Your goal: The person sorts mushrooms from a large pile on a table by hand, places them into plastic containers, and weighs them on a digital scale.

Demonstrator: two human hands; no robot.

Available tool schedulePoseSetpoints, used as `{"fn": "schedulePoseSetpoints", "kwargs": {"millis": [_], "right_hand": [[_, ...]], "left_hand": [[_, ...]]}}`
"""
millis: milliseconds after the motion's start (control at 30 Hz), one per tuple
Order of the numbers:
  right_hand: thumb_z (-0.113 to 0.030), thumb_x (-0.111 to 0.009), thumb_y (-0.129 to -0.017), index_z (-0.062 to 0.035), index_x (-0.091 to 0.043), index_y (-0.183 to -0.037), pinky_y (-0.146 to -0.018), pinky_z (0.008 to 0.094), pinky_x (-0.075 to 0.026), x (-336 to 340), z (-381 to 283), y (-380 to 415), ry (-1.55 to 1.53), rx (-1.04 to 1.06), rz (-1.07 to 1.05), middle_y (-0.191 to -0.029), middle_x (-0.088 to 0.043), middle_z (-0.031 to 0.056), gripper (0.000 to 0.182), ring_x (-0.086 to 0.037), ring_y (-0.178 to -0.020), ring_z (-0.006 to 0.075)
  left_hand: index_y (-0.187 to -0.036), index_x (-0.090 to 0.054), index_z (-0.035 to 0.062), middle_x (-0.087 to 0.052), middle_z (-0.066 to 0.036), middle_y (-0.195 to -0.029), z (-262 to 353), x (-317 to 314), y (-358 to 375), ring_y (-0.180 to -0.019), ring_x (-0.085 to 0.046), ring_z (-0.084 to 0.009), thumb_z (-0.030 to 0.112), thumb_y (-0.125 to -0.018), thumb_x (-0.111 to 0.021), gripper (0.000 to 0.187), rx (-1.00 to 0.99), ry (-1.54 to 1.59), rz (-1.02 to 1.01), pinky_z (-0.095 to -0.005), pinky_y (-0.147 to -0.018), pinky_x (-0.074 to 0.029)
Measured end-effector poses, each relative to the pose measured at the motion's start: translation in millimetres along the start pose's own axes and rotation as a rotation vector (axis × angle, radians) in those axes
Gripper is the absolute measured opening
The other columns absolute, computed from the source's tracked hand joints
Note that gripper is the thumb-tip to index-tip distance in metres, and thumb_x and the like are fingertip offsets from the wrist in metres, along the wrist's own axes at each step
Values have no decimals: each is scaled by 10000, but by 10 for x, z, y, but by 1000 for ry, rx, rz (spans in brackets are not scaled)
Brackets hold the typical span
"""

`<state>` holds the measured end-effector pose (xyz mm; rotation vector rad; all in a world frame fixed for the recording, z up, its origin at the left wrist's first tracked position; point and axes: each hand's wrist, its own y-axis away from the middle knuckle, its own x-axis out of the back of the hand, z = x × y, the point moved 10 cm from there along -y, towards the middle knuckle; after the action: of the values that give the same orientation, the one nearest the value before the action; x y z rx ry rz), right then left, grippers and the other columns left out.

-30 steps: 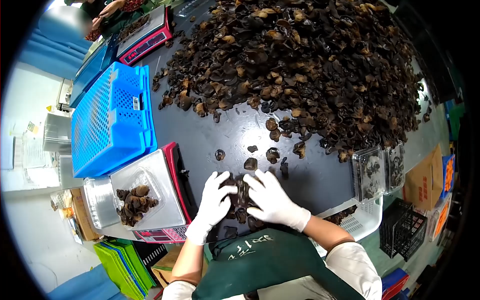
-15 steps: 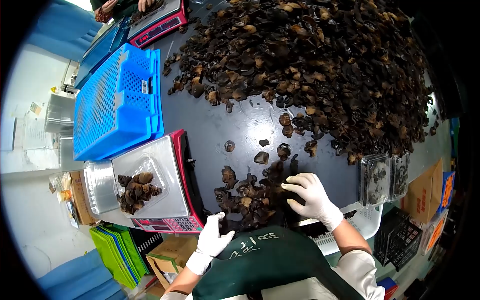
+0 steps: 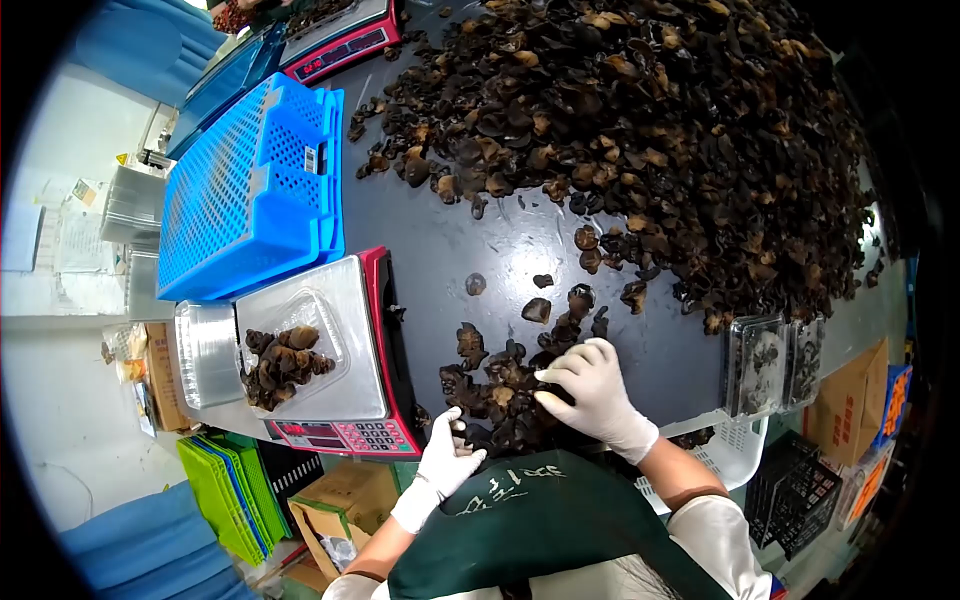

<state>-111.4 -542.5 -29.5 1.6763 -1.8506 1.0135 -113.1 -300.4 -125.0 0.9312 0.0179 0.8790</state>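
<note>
Dried fungus (image 3: 650,130) lies heaped across the dark table (image 3: 440,240) — beside a blue crate (image 3: 250,190) and a scale (image 3: 330,350) bearing a part-filled clear tray (image 3: 285,355) — while the gloved right hand (image 3: 590,395), fingers spread, presses a small pile (image 3: 500,385) and the left hand (image 3: 447,455), loosely open, touches its near edge.

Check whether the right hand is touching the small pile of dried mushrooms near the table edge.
Touching. The head view shows the gloved right hand resting on the small mushroom pile, fingers spread over the dark pieces with no gap.
</note>
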Motion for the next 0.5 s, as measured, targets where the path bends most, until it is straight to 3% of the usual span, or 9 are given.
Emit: {"fn": "schedulePoseSetpoints", "kwargs": {"millis": [100, 167, 367, 433, 467, 500], "right_hand": [[-347, -726, -749, -111, -661, -1062, -981, 445, -340, -160, -114, -184, 124, -10, -20, -918, -647, 15, 397, -560, -939, 208], [-310, -714, -763, -115, -658, -1077, -968, 448, -346, -396, -87, -237, 126, -8, -79, -881, -654, 9, 374, -558, -902, 202], [-100, -689, -752, -114, -687, -912, -799, 376, -413, 171, 104, -297, -156, -88, 199, -784, -661, 33, 161, -611, -752, 229], [-85, -679, -751, -106, -689, -883, -749, 374, -431, 327, 301, -225, -153, -150, 238, -762, -661, 43, 133, -614, -739, 247], [-78, -677, -749, -99, -692, -865, -708, 382, -439, 439, 327, -211, -122, -161, 248, -741, -658, 53, 119, -610, -710, 274], [-70, -666, -758, -99, -691, -879, -758, 373, -436, 437, 414, -151, -101, -200, 188, -765, -661, 49, 127, -606, -744, 263]], "left_hand": [[-1385, -302, 86, -444, -44, -1119, 105, 11, -30, -774, -501, -105, -75, -737, -708, 781, -89, 147, 33, -238, -707, -512], [-1381, -313, 87, -450, -38, -1112, 150, 47, -28, -761, -487, -93, -115, -740, -660, 756, -110, 140, 54, -221, -686, -503], [-1341, -388, 82, -495, -46, -1098, 251, 175, 12, -784, -497, -91, -68, -751, -639, 658, -152, 0, 88, -226, -646, -495], [-1288, -426, 65, -506, -56, -1134, 422, 252, 31, -844, -507, -113, -67, -749, -638, 594, -245, -71, 143, -255, -757, -478], [-1251, -454, 37, -517, -79, -1117, 551, 299, 52, -876, -520, -149, -26, -741, -660, 554, -360, -161, 206, -278, -797, -471], [-1227, -476, 30, -517, -124, -1140, 712, 341, 76, -949, -546, -227, 3, -715, -690, 556, -473, -257, 266, -324, -860, -469]]}}
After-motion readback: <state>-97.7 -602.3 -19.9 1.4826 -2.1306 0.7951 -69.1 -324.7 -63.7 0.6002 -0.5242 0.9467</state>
